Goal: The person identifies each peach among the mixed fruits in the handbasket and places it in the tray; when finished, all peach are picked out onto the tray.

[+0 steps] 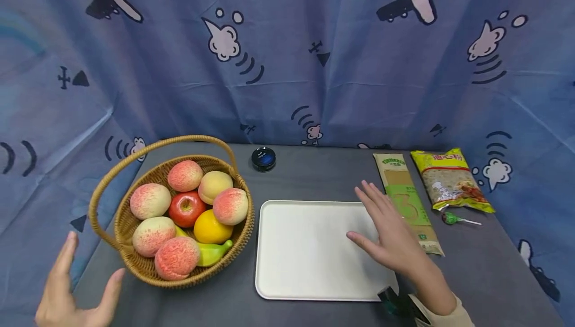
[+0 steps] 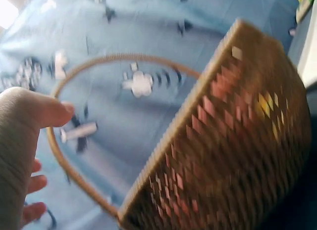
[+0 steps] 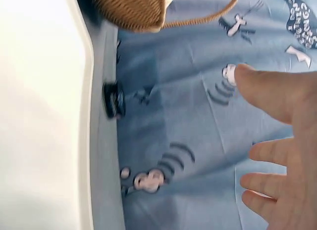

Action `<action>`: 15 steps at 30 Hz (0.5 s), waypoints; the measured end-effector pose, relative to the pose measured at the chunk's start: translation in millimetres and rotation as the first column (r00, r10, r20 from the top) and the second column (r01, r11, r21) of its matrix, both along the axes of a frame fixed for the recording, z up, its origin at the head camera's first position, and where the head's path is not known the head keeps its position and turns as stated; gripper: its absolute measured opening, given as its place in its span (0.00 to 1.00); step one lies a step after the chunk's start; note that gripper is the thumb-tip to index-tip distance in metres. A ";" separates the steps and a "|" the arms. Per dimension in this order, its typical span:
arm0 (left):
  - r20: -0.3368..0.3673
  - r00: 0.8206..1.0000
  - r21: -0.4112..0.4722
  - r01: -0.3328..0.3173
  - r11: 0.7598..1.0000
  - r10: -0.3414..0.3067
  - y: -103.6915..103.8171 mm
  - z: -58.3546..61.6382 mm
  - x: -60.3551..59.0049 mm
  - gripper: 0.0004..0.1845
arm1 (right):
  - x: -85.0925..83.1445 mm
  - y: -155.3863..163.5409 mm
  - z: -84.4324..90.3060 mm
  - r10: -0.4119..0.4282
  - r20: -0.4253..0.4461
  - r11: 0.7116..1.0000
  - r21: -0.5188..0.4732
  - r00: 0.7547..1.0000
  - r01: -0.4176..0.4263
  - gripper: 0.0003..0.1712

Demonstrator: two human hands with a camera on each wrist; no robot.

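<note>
The left hand [image 1: 74,292] hovers open, fingers spread and holding nothing, just beside the near-left wall of the wicker basket [image 1: 135,262], while the right hand [image 1: 391,232] floats flat and released over the right end of the white tray [image 1: 296,247]. The basket, piled with peaches, an apple [image 1: 185,208], a lemon [image 1: 211,228] and a green banana, sits on the bench left of the tray, apart from it. To do this well, I judge, steady the basket wall with the left palm, then lift one fruit from the top so the heap stays put.
</note>
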State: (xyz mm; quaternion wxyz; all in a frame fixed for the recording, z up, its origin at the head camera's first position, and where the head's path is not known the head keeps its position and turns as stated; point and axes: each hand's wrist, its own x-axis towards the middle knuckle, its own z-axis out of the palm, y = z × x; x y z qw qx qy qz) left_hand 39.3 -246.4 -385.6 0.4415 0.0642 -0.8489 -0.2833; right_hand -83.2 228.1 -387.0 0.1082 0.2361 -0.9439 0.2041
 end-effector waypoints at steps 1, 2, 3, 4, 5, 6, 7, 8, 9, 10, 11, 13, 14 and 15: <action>0.049 0.999 0.030 0.009 1.000 -0.010 -6.1 -4.2 -1.4 0.38 | -2.0 -4.8 2.1 0.018 0.008 1.000 -0.011 1.000 -0.018 0.52; 0.096 0.995 0.070 0.024 0.997 -0.031 -11.5 -7.9 -3.4 0.38 | -3.8 -9.6 4.4 0.040 0.014 0.999 -0.022 0.999 -0.039 0.51; 0.144 0.988 0.110 0.040 0.993 -0.056 -16.7 -11.4 -5.6 0.39 | -5.4 -14.5 6.7 0.065 0.020 0.997 -0.036 0.998 -0.064 0.51; 0.202 0.976 0.146 0.053 0.988 -0.083 -21.8 -14.5 -7.3 0.42 | -6.8 -19.8 9.2 0.092 0.024 0.994 -0.053 0.995 -0.091 0.51; 0.243 0.963 0.180 0.074 0.981 -0.117 -26.7 -17.8 -9.6 0.46 | -8.1 -25.4 11.9 0.121 0.027 0.990 -0.073 0.992 -0.119 0.51; 0.284 0.946 0.209 0.100 0.973 -0.158 -31.8 -20.7 -12.2 0.47 | -9.3 -31.5 14.8 0.156 0.030 0.983 -0.101 0.987 -0.153 0.51; 0.317 0.927 0.227 0.132 0.965 -0.201 -36.8 -23.2 -14.6 0.46 | -10.6 -38.1 17.9 0.196 0.030 0.973 -0.134 0.980 -0.190 0.50; 0.339 0.908 0.248 0.165 0.955 -0.245 -41.5 -25.8 -16.8 0.45 | -12.0 -45.3 21.0 0.235 0.030 0.960 -0.163 0.971 -0.228 0.49; 0.350 0.892 0.261 0.201 0.944 -0.287 -45.7 -28.4 -18.8 0.44 | -13.5 -53.0 24.5 0.277 0.037 0.944 -0.197 0.960 -0.265 0.49; 0.360 0.875 0.273 0.232 0.934 -0.323 -49.2 -30.8 -20.4 0.43 | -15.3 -61.4 27.6 0.317 0.044 0.926 -0.229 0.947 -0.300 0.48; 0.367 0.860 0.281 0.260 0.924 -0.354 -51.8 -32.9 -21.7 0.42 | -17.4 -70.1 30.6 0.358 0.051 0.906 -0.259 0.932 -0.334 0.48; 0.363 0.843 0.296 0.300 0.907 -0.397 -54.4 -36.7 -23.3 0.41 | -23.2 -89.1 35.9 0.437 0.072 0.863 -0.316 0.896 -0.395 0.46; 0.362 0.839 0.302 0.307 0.903 -0.407 -55.0 -38.1 -24.2 0.40 | -26.3 -99.2 38.6 0.472 0.085 0.841 -0.341 0.878 -0.419 0.46; 0.358 0.837 0.308 0.312 0.899 -0.413 -55.0 -39.0 -24.6 0.39 | -30.1 -109.5 40.7 0.506 0.097 0.819 -0.367 0.857 -0.442 0.45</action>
